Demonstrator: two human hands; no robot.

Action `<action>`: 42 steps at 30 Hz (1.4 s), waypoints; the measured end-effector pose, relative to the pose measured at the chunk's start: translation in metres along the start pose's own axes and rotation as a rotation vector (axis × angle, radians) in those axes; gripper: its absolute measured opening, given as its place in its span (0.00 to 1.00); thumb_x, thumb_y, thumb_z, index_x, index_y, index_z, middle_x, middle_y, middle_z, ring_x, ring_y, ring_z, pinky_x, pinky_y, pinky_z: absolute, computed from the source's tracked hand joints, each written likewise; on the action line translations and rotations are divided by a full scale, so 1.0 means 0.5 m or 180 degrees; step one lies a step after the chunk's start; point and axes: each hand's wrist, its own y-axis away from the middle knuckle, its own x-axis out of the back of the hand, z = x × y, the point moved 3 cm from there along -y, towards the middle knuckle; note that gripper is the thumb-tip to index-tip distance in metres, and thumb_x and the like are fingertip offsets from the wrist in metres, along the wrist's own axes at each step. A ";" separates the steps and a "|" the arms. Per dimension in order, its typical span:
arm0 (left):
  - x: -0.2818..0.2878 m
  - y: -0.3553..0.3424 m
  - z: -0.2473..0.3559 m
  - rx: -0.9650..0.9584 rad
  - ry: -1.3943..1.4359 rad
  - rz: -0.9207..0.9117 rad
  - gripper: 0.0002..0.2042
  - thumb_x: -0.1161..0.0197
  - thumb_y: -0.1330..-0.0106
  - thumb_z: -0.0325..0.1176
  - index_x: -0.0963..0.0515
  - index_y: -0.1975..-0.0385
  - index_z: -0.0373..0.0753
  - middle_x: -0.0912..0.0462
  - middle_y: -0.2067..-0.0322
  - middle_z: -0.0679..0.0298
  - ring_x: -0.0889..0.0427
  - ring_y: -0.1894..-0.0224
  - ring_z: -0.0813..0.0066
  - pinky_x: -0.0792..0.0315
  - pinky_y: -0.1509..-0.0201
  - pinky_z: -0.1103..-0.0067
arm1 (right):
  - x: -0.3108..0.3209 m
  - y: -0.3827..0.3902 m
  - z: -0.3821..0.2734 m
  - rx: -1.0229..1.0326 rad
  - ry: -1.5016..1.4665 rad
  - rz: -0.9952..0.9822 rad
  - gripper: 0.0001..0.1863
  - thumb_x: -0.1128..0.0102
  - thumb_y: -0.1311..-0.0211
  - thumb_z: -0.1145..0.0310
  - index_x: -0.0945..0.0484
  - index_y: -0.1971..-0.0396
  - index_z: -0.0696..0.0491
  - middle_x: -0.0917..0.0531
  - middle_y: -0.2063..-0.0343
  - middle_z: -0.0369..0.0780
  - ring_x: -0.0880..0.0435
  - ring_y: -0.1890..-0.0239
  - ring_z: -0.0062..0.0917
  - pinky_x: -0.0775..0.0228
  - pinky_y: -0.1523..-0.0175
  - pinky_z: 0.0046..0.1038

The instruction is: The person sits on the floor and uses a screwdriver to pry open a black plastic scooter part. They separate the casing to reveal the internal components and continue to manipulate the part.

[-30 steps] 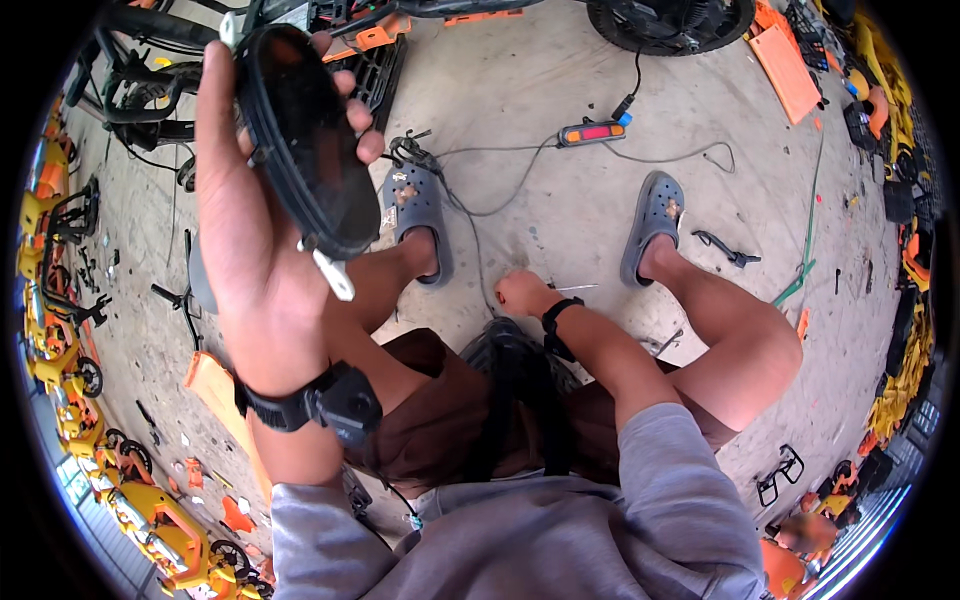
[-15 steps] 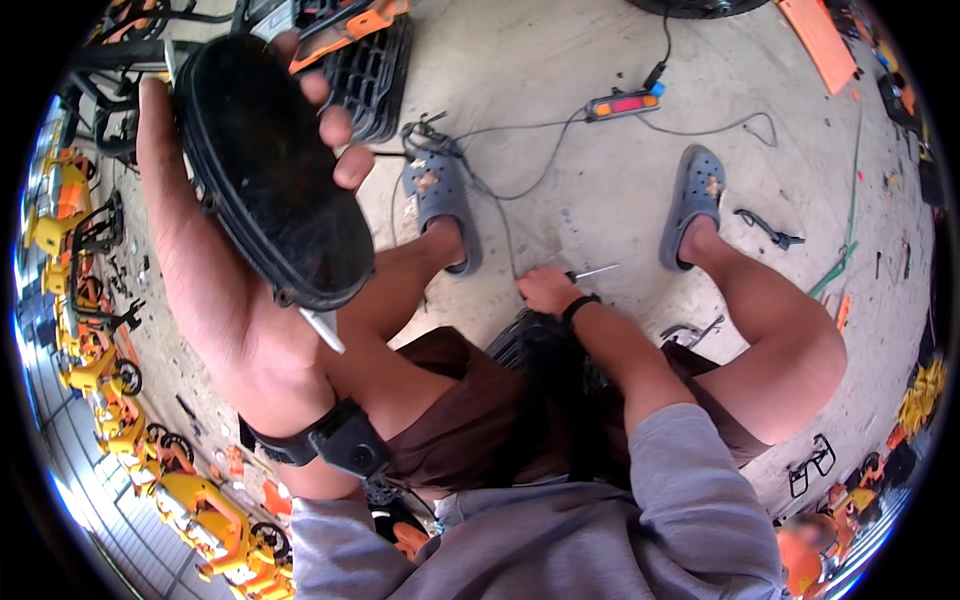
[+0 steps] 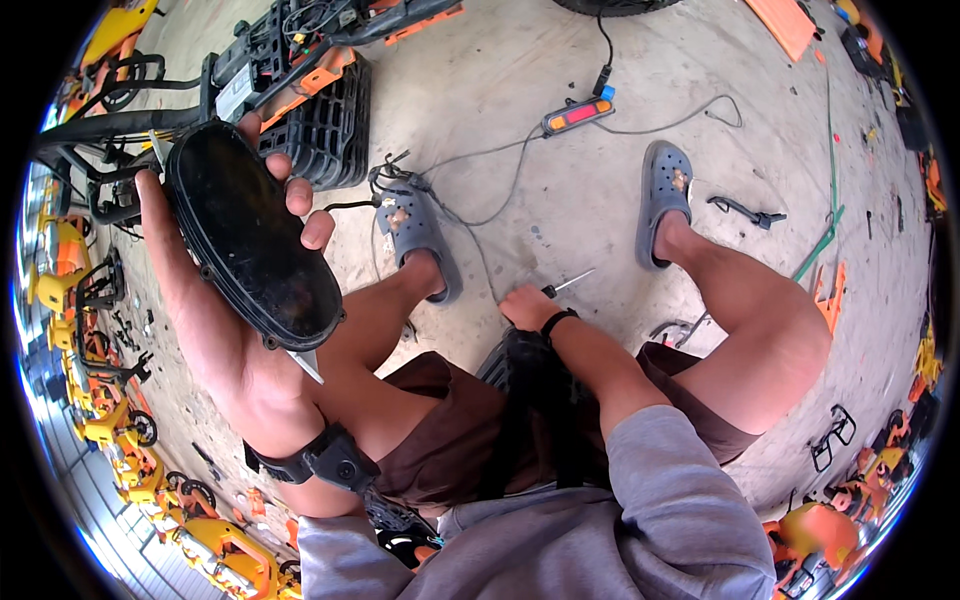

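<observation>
A black oval casing (image 3: 255, 235) is held aloft at the left in the left hand (image 3: 225, 345), cradled between the thumb on one side and fingertips on the other. A thin-shafted screwdriver (image 3: 549, 291) is gripped in the closed fist of the right hand (image 3: 522, 307), low between the knees. Ahead of two grey clogs (image 3: 412, 236), a red-and-orange lamp (image 3: 578, 117) is seen on the floor (image 3: 590, 205), joined to a dark cable (image 3: 606, 50).

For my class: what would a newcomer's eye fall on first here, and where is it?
First, the large dark oval unit, held in the left hand at the picture's left. Then the red-and-orange light on the floor, right of top centre. Near the middle, the right hand grips a slim tool with a thin metal shaft.
</observation>
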 end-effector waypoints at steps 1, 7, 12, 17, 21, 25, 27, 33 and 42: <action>-0.002 -0.002 -0.001 0.0004 -0.0016 -0.0014 0.29 0.51 0.25 0.51 0.37 0.39 0.28 0.28 0.59 0.53 0.31 0.61 0.66 0.32 0.62 0.75 | 0.001 -0.001 0.001 -0.0014 -0.0009 -0.0044 0.05 0.44 0.47 0.70 0.19 0.75 0.49 0.16 0.71 0.40 0.16 0.61 0.38 0.29 0.56 0.40; 0.002 0.002 -0.009 0.0041 0.0001 0.0107 0.29 0.51 0.25 0.52 0.36 0.39 0.29 0.27 0.59 0.54 0.31 0.61 0.67 0.32 0.62 0.75 | -0.001 -0.001 -0.023 -0.0106 0.0162 -0.0252 0.05 0.43 0.46 0.70 0.18 0.76 0.49 0.16 0.71 0.39 0.16 0.62 0.36 0.27 0.57 0.38; 0.012 -0.001 -0.005 0.0078 0.0175 0.0037 0.30 0.51 0.26 0.54 0.34 0.40 0.29 0.23 0.59 0.50 0.26 0.61 0.60 0.27 0.61 0.69 | 0.001 -0.003 -0.027 -0.0020 0.0203 -0.0272 0.06 0.44 0.45 0.69 0.18 0.74 0.49 0.15 0.71 0.39 0.15 0.64 0.36 0.25 0.59 0.36; 0.009 -0.002 -0.002 0.0119 0.0312 -0.0039 0.31 0.52 0.26 0.55 0.33 0.40 0.29 0.21 0.58 0.47 0.24 0.61 0.57 0.25 0.61 0.67 | 0.013 -0.012 -0.007 -0.0570 -0.0515 0.0298 0.07 0.43 0.45 0.67 0.19 0.74 0.53 0.16 0.72 0.44 0.16 0.65 0.42 0.24 0.59 0.41; 0.014 -0.001 0.001 0.0105 0.0302 -0.0051 0.31 0.52 0.26 0.55 0.32 0.40 0.30 0.21 0.59 0.48 0.23 0.61 0.58 0.25 0.61 0.67 | 0.081 0.000 0.055 -0.1698 -0.0799 0.0420 0.09 0.46 0.41 0.66 0.19 0.68 0.53 0.15 0.67 0.44 0.16 0.62 0.42 0.24 0.56 0.42; 0.014 0.003 0.004 0.0038 0.0265 0.0048 0.30 0.53 0.25 0.55 0.30 0.42 0.30 0.20 0.61 0.49 0.23 0.63 0.59 0.25 0.62 0.68 | 0.139 0.030 0.123 -0.2291 -0.0871 0.1101 0.10 0.43 0.42 0.64 0.20 0.66 0.53 0.15 0.65 0.45 0.16 0.61 0.42 0.24 0.56 0.42; 0.018 0.001 0.004 0.0007 0.0284 0.0061 0.29 0.53 0.25 0.55 0.29 0.44 0.30 0.19 0.62 0.50 0.22 0.64 0.61 0.26 0.63 0.68 | 0.156 0.041 0.139 -0.2478 -0.0962 0.1218 0.10 0.41 0.43 0.64 0.20 0.65 0.53 0.15 0.64 0.46 0.16 0.61 0.41 0.24 0.56 0.41; 0.014 -0.011 0.000 -0.0041 0.0256 0.0191 0.28 0.51 0.26 0.56 0.26 0.48 0.32 0.19 0.66 0.54 0.20 0.68 0.67 0.23 0.64 0.73 | 0.208 0.064 0.172 -0.2904 -0.1179 0.2060 0.13 0.38 0.45 0.65 0.19 0.59 0.50 0.14 0.67 0.44 0.16 0.62 0.41 0.24 0.54 0.40; 0.001 -0.012 -0.017 0.0027 0.0043 0.0282 0.31 0.61 0.25 0.57 0.27 0.45 0.33 0.17 0.63 0.54 0.17 0.67 0.66 0.20 0.62 0.72 | 0.780 0.046 0.131 -0.1345 -0.2369 0.4171 0.08 0.42 0.40 0.69 0.21 0.67 0.58 0.13 0.75 0.42 0.15 0.72 0.25 0.25 0.64 0.27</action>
